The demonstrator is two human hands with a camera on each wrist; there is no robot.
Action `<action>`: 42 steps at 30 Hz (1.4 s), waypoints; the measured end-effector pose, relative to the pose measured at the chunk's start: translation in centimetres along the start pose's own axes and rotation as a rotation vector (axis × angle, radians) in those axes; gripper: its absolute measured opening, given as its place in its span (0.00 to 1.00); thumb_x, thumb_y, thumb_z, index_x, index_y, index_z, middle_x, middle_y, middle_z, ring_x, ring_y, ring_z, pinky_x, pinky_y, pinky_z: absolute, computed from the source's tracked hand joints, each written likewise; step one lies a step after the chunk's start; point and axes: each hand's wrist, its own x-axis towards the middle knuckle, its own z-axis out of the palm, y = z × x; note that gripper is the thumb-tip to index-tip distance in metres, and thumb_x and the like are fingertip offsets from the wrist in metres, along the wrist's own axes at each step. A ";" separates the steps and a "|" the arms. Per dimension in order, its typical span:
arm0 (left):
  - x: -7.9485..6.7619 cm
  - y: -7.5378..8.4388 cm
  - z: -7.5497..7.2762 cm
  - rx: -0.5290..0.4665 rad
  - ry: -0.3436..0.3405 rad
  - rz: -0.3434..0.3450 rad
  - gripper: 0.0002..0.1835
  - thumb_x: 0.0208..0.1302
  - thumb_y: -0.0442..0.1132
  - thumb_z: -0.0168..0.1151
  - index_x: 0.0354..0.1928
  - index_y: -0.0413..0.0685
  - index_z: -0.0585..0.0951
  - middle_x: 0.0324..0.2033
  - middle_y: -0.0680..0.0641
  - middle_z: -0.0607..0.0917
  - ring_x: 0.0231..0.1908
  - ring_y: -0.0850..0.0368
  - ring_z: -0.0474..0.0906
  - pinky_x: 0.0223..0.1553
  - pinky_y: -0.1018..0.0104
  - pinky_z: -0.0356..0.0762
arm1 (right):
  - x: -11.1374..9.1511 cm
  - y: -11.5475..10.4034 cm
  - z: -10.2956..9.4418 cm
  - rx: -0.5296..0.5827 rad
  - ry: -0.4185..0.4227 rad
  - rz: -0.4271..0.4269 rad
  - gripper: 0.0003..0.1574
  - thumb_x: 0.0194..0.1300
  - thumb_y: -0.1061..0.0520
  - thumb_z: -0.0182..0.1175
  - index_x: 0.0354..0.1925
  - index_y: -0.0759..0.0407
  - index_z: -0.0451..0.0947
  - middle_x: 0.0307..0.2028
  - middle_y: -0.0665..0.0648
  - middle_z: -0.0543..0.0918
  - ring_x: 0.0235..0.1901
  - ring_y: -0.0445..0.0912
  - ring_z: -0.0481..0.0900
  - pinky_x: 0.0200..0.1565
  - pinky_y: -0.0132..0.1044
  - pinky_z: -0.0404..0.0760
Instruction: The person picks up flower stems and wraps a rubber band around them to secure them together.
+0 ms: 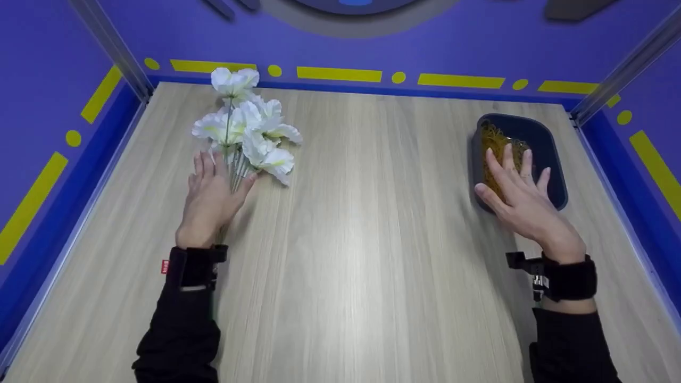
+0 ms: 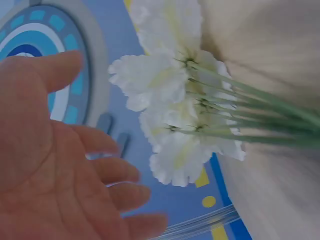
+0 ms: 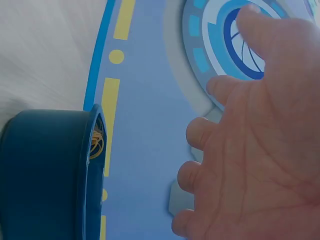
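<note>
Hovering empty-handed over white flowers point(image 1: 250, 119) and a dark container point(image 1: 549, 139) of yellowish bands point(image 1: 492, 139).
Holding the left hand point(image 1: 210, 199) with open grip just above the stems point(image 1: 234, 173), at the surface's point(image 1: 346, 239) left; spreading the right hand point(image 1: 524, 207), equally open, above the container at right. Probably at the outset or between steps, with flowers lying down, bands inside the container and any grasping left to do.

The left arm point(image 1: 183, 330) and right arm point(image 1: 572, 340), dark-sleeved, reach forward well apart. The left hand point(image 1: 209, 194) keeps its fingers close together and extended, thumb angled outward. The right hand point(image 1: 524, 205) tilts inward, fingers straight and spread, thumb apart. Each wrist view shows that hand's bare palm.
</note>
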 end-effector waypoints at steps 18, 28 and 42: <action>5.1 -2.2 -0.7 -0.042 -0.121 -0.159 0.40 0.54 0.58 0.75 0.50 0.28 0.72 0.35 0.41 0.71 0.34 0.47 0.69 0.34 0.54 0.72 | 0.4 -1.1 1.7 0.040 0.026 -0.139 0.48 0.78 0.40 0.49 0.81 0.49 0.37 0.79 0.64 0.33 0.76 0.57 0.19 0.67 0.65 0.15; 7.5 -2.8 -0.6 -0.226 -0.213 -0.247 0.64 0.53 0.59 0.76 0.74 0.23 0.49 0.70 0.23 0.60 0.68 0.33 0.62 0.67 0.42 0.65 | 1.2 -1.7 3.0 0.060 -0.028 -0.168 0.47 0.78 0.40 0.49 0.81 0.48 0.39 0.79 0.62 0.34 0.76 0.58 0.21 0.69 0.64 0.18; 9.1 -2.1 1.6 -0.670 -0.100 -0.285 0.37 0.46 0.24 0.71 0.62 0.35 0.68 0.53 0.43 0.72 0.44 0.53 0.70 0.43 0.65 0.76 | 1.9 -2.3 5.0 0.056 -0.071 -0.174 0.46 0.77 0.37 0.49 0.81 0.46 0.42 0.79 0.65 0.39 0.77 0.57 0.25 0.71 0.63 0.22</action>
